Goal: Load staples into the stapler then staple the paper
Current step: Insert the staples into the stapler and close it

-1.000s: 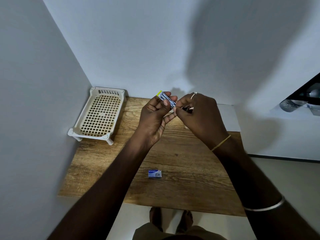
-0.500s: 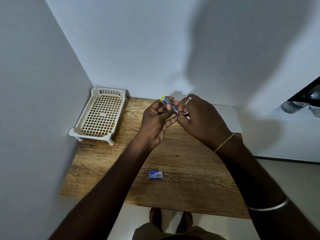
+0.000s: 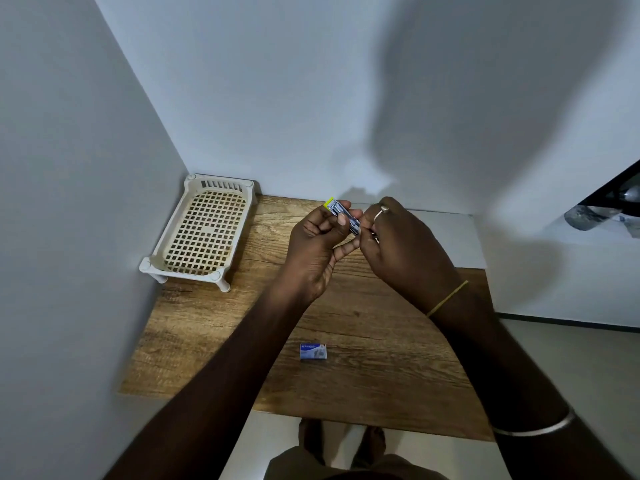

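Observation:
A small metal stapler [image 3: 341, 212] with a yellow-green end is held up above the far middle of the wooden table [image 3: 207, 323]. My left hand [image 3: 317, 249] grips it between thumb and fingers. My right hand [image 3: 403, 251] pinches at the stapler's near end; whatever its fingertips hold is hidden. A small blue and white staple box [image 3: 313, 351] lies flat on the table nearer to me, below both forearms. A white sheet of paper [image 3: 450, 237] lies at the table's far right, partly behind my right hand.
A cream plastic basket tray [image 3: 204, 233] on short legs stands at the far left corner against the walls. White walls close the table on the left and at the back. The table's front edge [image 3: 346, 419] is near my feet.
Both hands have stayed together on the stapler, with only small shifts of the fingers. The staple box has not moved.

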